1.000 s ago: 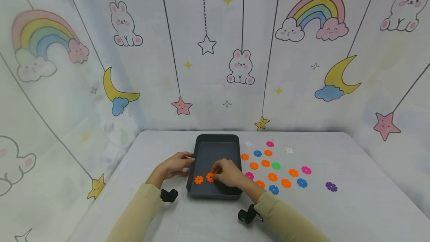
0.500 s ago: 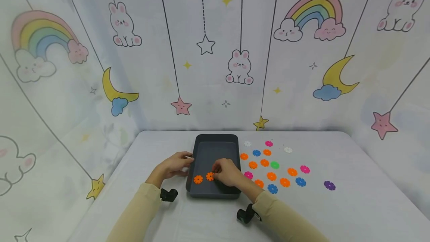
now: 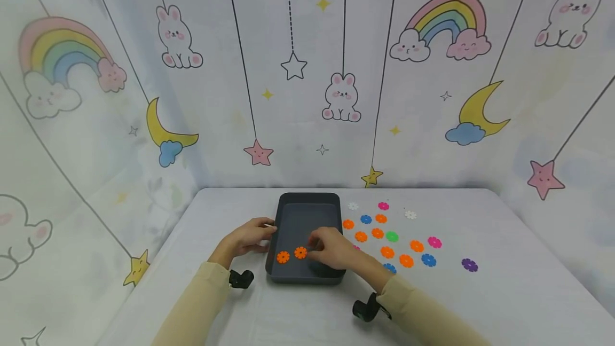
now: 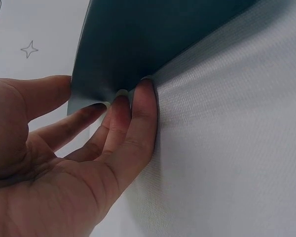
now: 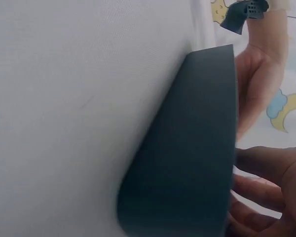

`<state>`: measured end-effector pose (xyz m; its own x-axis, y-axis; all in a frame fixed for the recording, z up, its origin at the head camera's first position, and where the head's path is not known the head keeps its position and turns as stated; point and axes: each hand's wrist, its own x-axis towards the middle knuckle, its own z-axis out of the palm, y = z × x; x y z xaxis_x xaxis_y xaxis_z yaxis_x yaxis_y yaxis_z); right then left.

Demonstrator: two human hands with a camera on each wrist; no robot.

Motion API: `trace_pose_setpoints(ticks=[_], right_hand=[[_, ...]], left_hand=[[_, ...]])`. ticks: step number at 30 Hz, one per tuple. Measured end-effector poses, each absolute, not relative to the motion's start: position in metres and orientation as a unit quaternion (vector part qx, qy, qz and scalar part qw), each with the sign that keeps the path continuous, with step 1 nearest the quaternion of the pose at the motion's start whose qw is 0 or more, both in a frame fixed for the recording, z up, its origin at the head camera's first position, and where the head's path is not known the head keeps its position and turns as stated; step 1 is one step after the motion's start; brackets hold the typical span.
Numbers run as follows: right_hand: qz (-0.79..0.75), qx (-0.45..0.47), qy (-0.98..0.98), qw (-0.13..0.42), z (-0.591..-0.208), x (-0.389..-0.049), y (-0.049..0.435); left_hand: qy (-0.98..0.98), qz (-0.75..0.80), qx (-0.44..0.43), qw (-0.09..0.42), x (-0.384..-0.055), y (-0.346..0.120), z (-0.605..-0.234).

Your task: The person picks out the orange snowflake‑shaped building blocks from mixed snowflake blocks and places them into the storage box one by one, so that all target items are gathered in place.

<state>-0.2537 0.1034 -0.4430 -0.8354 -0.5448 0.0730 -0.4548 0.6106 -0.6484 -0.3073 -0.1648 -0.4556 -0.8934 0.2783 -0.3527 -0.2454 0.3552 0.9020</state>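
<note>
A dark grey rectangular tray [image 3: 307,215] stands on the white table. Two orange flower-shaped discs lie in its near part, a left one [image 3: 283,257] and a right one [image 3: 300,252]. My left hand [image 3: 250,235] holds the tray's left side; in the left wrist view its thumb is at the rim and its fingers lie against the outer wall [image 4: 138,34]. Inside the tray, my right hand [image 3: 331,249] has its fingertips just right of the right disc. The right wrist view shows its thumb and fingers apart, with their tips hidden behind the tray wall [image 5: 187,148].
Right of the tray several flower discs lie scattered, among them a green disc [image 3: 392,236], a blue disc [image 3: 429,260], a pink disc [image 3: 434,242], a white disc [image 3: 410,215] and, farthest right, a purple disc [image 3: 470,265]. A patterned backdrop hangs behind the table.
My right hand has shifted slightly right, away from the right orange disc, and its forearm now covers more of the discs beside the tray. The left hand stays in place.
</note>
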Motion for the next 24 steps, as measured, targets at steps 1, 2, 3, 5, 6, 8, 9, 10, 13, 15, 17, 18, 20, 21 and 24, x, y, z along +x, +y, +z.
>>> trace_pose_setpoints(ticks=[1,2,3,5,6,8,9,10,13,15,17,18,20,21,24], right_hand=[[-0.34,-0.283,0.895,0.065,-0.441,-0.253,0.107],[-0.339,-0.285,0.895,0.064,-0.439,-0.252,0.111],[-0.336,-0.284,0.896,0.065,-0.436,-0.251,0.116],[-0.33,-0.285,0.898,0.065,-0.431,-0.249,0.126],[-0.327,-0.285,0.899,0.063,-0.429,-0.248,0.132],[-0.325,-0.288,0.899,0.06,-0.425,-0.247,0.145],[-0.326,-0.287,0.899,0.06,-0.422,-0.245,0.152],[-0.328,-0.285,0.899,0.058,-0.42,-0.245,0.159],[-0.322,-0.273,0.905,0.05,-0.413,-0.242,0.179],[-0.319,-0.263,0.909,0.05,-0.409,-0.24,0.193],[-0.309,-0.261,0.914,0.043,-0.406,-0.24,0.207],[-0.304,-0.259,0.916,0.04,-0.406,-0.24,0.215],[-0.293,-0.258,0.92,0.033,-0.406,-0.241,0.229],[-0.285,-0.257,0.923,0.027,-0.407,-0.241,0.236],[-0.261,-0.252,0.932,0.014,-0.408,-0.244,0.257]], left_hand=[[0.79,0.568,0.01,0.23,-0.307,-0.165,-0.456],[0.789,0.569,0.01,0.23,-0.307,-0.165,-0.456],[0.789,0.57,0.011,0.23,-0.307,-0.164,-0.456],[0.788,0.571,0.012,0.231,-0.307,-0.164,-0.456],[0.787,0.572,0.013,0.231,-0.307,-0.164,-0.456],[0.787,0.572,0.013,0.231,-0.306,-0.163,-0.456],[0.788,0.571,0.013,0.231,-0.306,-0.163,-0.456],[0.789,0.57,0.013,0.23,-0.306,-0.163,-0.456],[0.79,0.568,0.013,0.229,-0.307,-0.163,-0.456],[0.791,0.567,0.013,0.227,-0.307,-0.163,-0.455],[0.792,0.567,0.014,0.227,-0.307,-0.164,-0.455],[0.792,0.567,0.014,0.226,-0.307,-0.164,-0.455],[0.793,0.566,0.015,0.225,-0.306,-0.164,-0.455],[0.793,0.566,0.016,0.225,-0.306,-0.164,-0.455],[0.794,0.565,0.019,0.224,-0.306,-0.164,-0.455]])
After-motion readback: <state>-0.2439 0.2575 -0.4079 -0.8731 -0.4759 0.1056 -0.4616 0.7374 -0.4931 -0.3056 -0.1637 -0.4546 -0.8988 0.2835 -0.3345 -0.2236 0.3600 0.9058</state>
